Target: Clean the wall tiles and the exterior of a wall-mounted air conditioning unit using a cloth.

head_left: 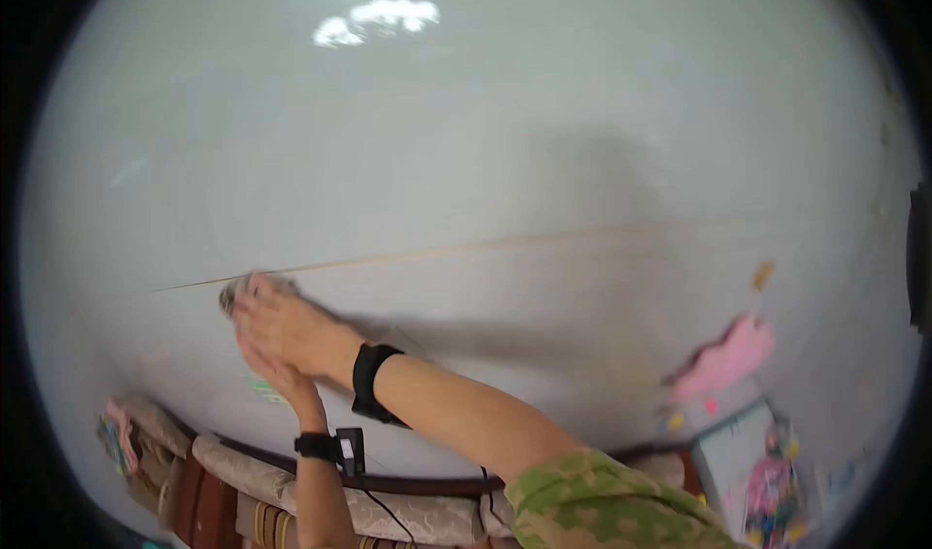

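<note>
At left on the wall [466, 112], an apparent crumpled cloth [229, 298] sits at the far-left fingertips of the overlapped left hand [290, 385] and right hand [301, 335], beside a long thin line [388, 257]; blur hides its long axis. Both hands appear mostly flat; grip cannot be determined. The sofa [427, 515] is near; a pink cutout [730, 357] is right, well apart.

bright glare at top, soft grey shadows, slight motion blur, curved fisheye distortion, black corners

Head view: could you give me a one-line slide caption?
Right hand over left hand, holding a crumpled, cloth-like piece against a pale wall above a patterned sofa.
</note>
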A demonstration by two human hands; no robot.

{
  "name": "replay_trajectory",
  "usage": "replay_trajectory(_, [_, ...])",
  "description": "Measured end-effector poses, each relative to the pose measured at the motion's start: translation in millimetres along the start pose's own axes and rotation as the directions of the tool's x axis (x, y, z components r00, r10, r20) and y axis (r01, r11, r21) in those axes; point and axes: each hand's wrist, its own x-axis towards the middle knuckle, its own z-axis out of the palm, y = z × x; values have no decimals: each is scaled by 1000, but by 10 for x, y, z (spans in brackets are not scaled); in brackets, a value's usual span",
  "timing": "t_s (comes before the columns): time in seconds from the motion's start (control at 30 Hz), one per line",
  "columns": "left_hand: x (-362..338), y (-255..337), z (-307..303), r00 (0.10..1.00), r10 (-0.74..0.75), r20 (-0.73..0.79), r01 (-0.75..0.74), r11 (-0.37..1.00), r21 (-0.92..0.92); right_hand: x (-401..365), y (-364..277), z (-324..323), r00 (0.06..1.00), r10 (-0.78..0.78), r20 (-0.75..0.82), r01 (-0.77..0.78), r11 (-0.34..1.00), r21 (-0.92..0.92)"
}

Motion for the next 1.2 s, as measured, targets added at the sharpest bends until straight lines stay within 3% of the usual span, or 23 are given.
replay_trajectory(0.03, [485, -311, 183, 989, -138, -54, 141, 989, 44, 510, 332, 542, 998, -39, 39, 36, 997, 62])
replay_trajectory(0.07, [278, -497, 37, 987, -155, -27, 158, 978, 139, 443, 130, 780, 998, -26, 62, 21, 997, 68])
replay_trajectory(0.1, [-110, -407, -62, 989, -146, -8, 145, 964, 222, 108, -32, 621, 996, 22, 86, -26, 999, 48])
replay_trajectory(0.17, [-367, -441, -14, 984, -176, 10, 168, 955, 246, -205, -11, 518, 986, -160, 55, 160, 987, 7])
replay_trajectory(0.2, [-468, -420, 20, 982, -189, -2, 182, 942, 281, -311, -6, 496, 988, -138, 73, 139, 990, -1])
replay_trajectory(0.27, [-305, -49, 64, 991, -134, 26, 125, 966, 226, -247, 113, 125, 987, -156, 35, 156, 988, -3])
replay_trajectory(0.33, [-314, 284, 157, 999, -47, 20, 42, 982, 185, -372, 178, -265, 992, -96, 79, 101, 993, -64])
replay_trajectory(0.4, [-286, 685, 297, 998, 3, 61, -12, 988, 156, -567, 308, -669, 1000, -23, 1, 23, 999, -46])
replay_trajectory(0.47, [-184, 1045, 433, 974, 188, 129, -204, 971, 124, -805, 476, -1063, 1000, 31, 6, -30, 994, -108])
replay_trajectory(0.53, [-161, 1250, 537, 882, 349, 317, -398, 911, 104, -1209, 581, -1314, 996, 85, -19, -87, 978, -191])
replay_trajectory(0.63, [-236, 2026, 1146, 762, 324, 561, -468, 874, 132, -1944, 987, -1725, 972, 235, -16, -228, 923, -311])
replay_trajectory(0.7, [-388, 2309, 1515, 719, 320, 616, -495, 859, 132, -2306, 1119, -1963, 954, 298, -13, -285, 898, -335])
replay_trajectory(0.77, [-538, 2463, 1712, 655, 427, 623, -597, 798, 82, -2550, 1145, -2086, 885, 450, -119, -463, 829, -314])
replay_trajectory(0.8, [-625, 2491, 1739, 657, 420, 627, -599, 795, 95, -2678, 1101, -2073, 886, 448, -122, -463, 834, -300])
replay_trajectory(0.87, [-816, 2397, 1799, 568, 552, 611, -688, 725, -15, -2985, 848, -1832, 759, 606, -237, -651, 707, -276])
replay_trajectory(0.9, [-888, 2279, 1765, 561, 550, 618, -694, 720, -10, -3062, 660, -1660, 696, 659, -286, -718, 654, -239])
replay_trajectory(0.97, [-1108, 1993, 1603, 384, 648, 658, -761, 626, -172, -3258, 206, -1249, 590, 730, -344, -804, 571, -167])
replay_trajectory(1.03, [-1201, 1653, 1260, 253, 604, 756, -770, 598, -220, -3373, -289, -794, 560, 767, -313, -824, 554, -118])
replay_trajectory(1.1, [-1264, 1220, 893, 218, 511, 832, -753, 631, -190, -3239, -643, -499, 595, 774, -218, -803, 577, -148])
replay_trajectory(1.13, [-1271, 1008, 684, 256, 480, 839, -758, 638, -133, -3117, -756, -374, 623, 765, -164, -780, 595, -192])
replay_trajectory(1.2, [-1223, 644, 242, 353, 394, 849, -736, 677, -8, -2801, -947, -242, 695, 718, 15, -714, 693, -98])
